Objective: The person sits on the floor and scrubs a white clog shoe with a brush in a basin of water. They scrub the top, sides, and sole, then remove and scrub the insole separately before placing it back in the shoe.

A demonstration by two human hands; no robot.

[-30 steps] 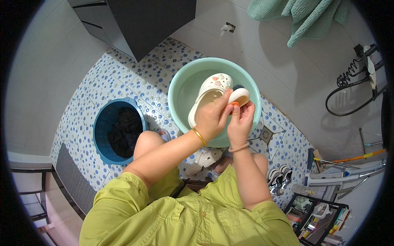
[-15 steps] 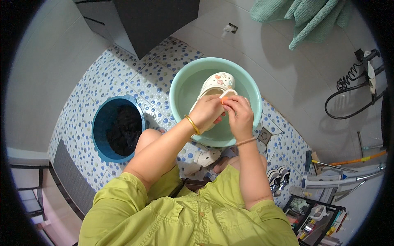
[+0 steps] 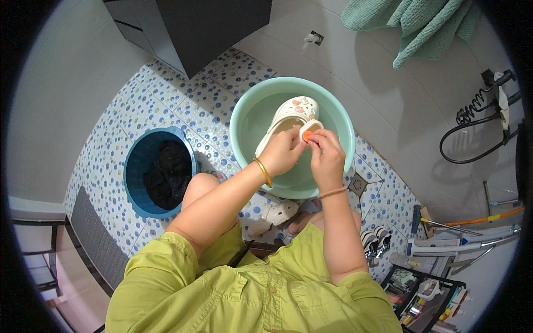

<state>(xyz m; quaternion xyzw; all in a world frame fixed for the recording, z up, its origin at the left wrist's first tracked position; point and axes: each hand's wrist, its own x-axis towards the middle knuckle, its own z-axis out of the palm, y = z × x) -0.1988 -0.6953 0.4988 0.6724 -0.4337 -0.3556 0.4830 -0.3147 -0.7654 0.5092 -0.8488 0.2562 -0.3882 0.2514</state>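
Observation:
A white clog (image 3: 288,111) with small coloured charms on its toe is held over a pale green basin (image 3: 237,145) of water. My left hand (image 3: 282,151) is closed on the clog's heel strap (image 3: 312,126), thumb and fingers by its edge. Pressed against the strap is a small round orange piece (image 3: 307,135), with the fingertips of my right hand (image 3: 327,155) pinching it. Whether the piece is fixed to the strap, I cannot tell. My left fingers hide part of the clog's heel.
A blue bucket (image 3: 131,177) with dark cloth (image 3: 168,175) stands to the left. Another white shoe (image 3: 280,212) lies below the basin. Striped shoes (image 3: 377,242), a floor drain (image 3: 358,185) and a black rack (image 3: 425,299) are at the right. A dark cabinet (image 3: 216,33) juts in above.
The strap and orange piece have turned more into view. My right hand has shifted slightly right, and my left fingers have drawn in behind the strap. The clog stays over the basin.

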